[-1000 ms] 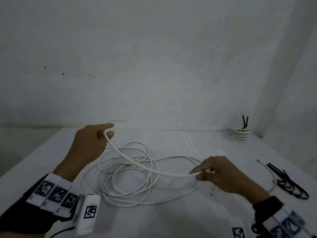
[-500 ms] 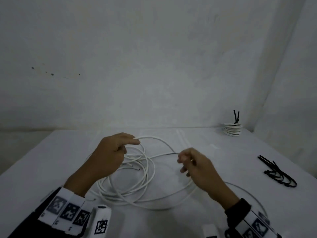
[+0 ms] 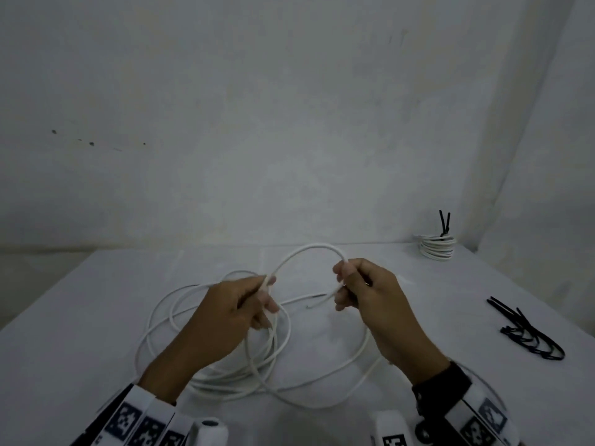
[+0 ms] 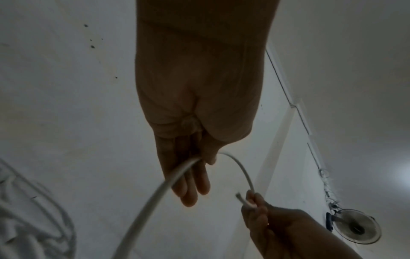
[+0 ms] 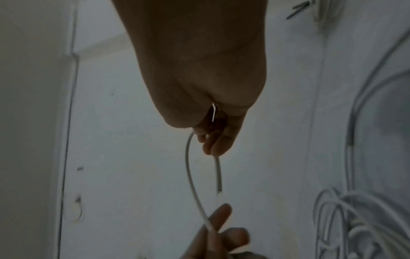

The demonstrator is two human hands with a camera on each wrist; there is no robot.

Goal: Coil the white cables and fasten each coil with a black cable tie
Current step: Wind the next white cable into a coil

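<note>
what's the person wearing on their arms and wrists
Both hands, left hand and right hand, are bare. Each forearm has a dark sleeve wrapped by a white band of black square-pattern markers, with a white camera unit at each wrist.

The head view looks forward and down from above the bench (image 3: 96, 317), taking in both hands, the far wall and the corner on the right. The left wrist view sits close under the left hand (image 4: 197, 98), facing along the fingers and up toward the wall and ceiling. The right wrist view sits equally close under the right hand (image 5: 199, 70), facing along its fingers. All three share the arch of white cable (image 3: 309, 249) between the hands; each wrist view also catches the other hand.
</note>
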